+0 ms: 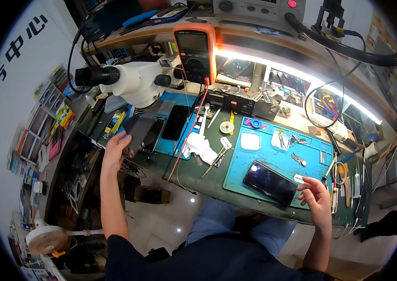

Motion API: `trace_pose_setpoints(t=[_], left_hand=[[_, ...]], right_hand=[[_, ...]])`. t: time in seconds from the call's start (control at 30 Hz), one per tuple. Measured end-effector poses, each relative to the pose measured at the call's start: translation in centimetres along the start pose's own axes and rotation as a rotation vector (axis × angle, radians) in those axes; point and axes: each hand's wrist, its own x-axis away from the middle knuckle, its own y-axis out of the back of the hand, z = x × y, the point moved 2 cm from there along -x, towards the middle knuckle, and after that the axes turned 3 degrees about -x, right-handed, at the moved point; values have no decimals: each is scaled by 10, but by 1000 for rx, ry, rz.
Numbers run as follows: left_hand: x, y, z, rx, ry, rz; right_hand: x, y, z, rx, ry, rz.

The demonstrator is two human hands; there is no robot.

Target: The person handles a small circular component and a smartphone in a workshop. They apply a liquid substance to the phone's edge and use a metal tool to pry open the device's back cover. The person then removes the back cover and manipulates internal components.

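Held in my left hand point(116, 151) is a thin dark panel point(136, 132), tilted over an opened phone point(153, 136) at the left of the bench. A black phone point(175, 122) lies beside that one on a blue mat. My right hand point(314, 201) has loosely curled, parted fingers, their tips at a small white razor blade point(299, 178); whether they touch it is unclear. Just left of that hand, a dark glossy phone point(269, 182) lies on the larger blue mat point(231, 175), with small clear trays point(250, 140) behind it.
A microscope point(135, 84), an orange multimeter point(196, 56) with red lead, and a power unit point(233, 105) stand behind. Tweezers point(212, 163), white tissue point(201, 147) and tape spool point(226, 127) lie mid-bench; hand tools point(346, 187) crowd the right. A fan point(47, 240) stands lower left.
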Motion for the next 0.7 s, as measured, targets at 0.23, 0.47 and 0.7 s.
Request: trace_pose_setpoints(t=[0.23, 0.47, 0.7], left_hand=[[-80, -66, -9, 106, -25, 254], [-115, -96, -12, 27, -63, 159], [-116, -80, -26, -373, -349, 210]], right_hand=[[18, 15, -9, 84, -46, -69], [30, 22, -10, 82, -96, -97], [30, 23, -17, 101, -77, -91]])
